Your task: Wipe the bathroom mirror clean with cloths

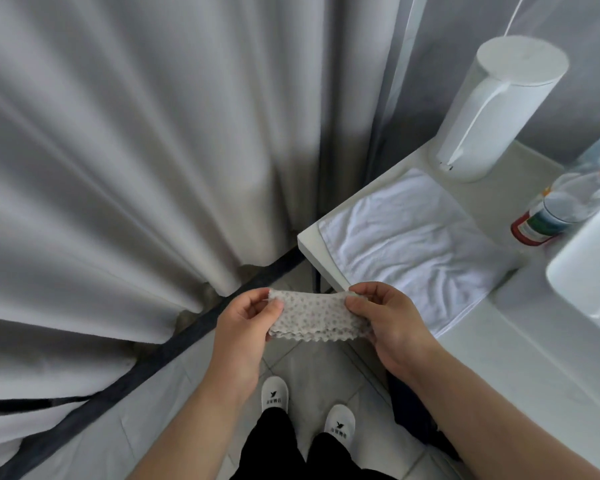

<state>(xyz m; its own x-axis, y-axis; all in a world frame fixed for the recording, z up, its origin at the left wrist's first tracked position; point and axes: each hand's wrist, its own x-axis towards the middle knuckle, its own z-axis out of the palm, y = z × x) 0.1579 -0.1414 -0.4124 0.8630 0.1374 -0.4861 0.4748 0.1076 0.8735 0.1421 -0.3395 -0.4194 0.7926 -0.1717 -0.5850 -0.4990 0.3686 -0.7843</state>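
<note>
Left hand [245,323] and right hand [388,327], lower centre, pinch the dotted cloth [317,318] by its ends, fingers [357,304] curled on it; best stretched evenly, then folded flat.

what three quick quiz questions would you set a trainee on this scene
1. True or false: the left hand and the right hand both pinch the dotted cloth.
2. What lies spread on the counter? A a white towel; B a sponge; C a brush.
3. Fill in: the bottle near the towel has a ___ cap.
Key: 1 true; 2 A; 3 red.
</note>
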